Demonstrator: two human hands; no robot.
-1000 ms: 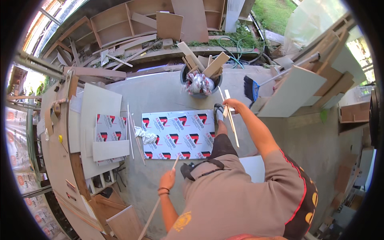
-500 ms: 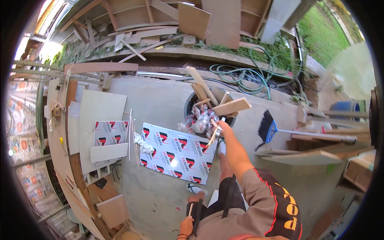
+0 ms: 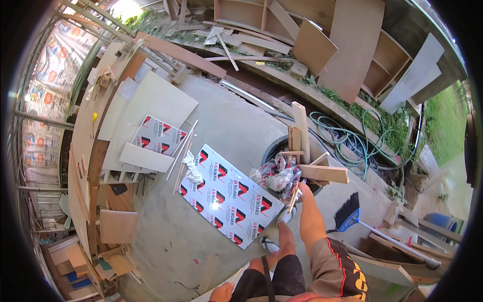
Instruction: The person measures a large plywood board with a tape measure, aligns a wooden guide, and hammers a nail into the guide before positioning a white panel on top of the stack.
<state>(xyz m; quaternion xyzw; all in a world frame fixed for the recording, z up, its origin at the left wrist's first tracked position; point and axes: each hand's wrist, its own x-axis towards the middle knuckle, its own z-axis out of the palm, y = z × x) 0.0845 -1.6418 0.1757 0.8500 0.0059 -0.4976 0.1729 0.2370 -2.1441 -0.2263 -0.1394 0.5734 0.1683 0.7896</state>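
Observation:
My right hand [image 3: 303, 191] reaches to the near side of a dark round bin [image 3: 272, 149], its fingers closed on a thin wooden strip [image 3: 293, 199]. Crumpled clear plastic with red bits [image 3: 282, 173] fills the front of the bin. Wood offcuts [image 3: 322, 173] stick up and out of it on the far and right sides. Low at the bottom edge, my left hand [image 3: 222, 292] is partly cut off, its fingers curled; what they hold cannot be made out. Between bin and workbench lies a large film-covered board [image 3: 229, 196] with red and black print.
A blue-and-black broom [image 3: 347, 216] lies to the right, beside stacked boards [image 3: 375, 259]. A green hose [image 3: 347, 141] coils beyond the bin. White panels [image 3: 151, 113] lean at the long workbench [image 3: 90, 151] on the left. Crumpled white material [image 3: 192, 168] sits on the board's edge.
The view has turned, so the scene appears rotated clockwise. My right hand stays by the bin with the strip. The stick earlier seen in my left hand no longer shows.

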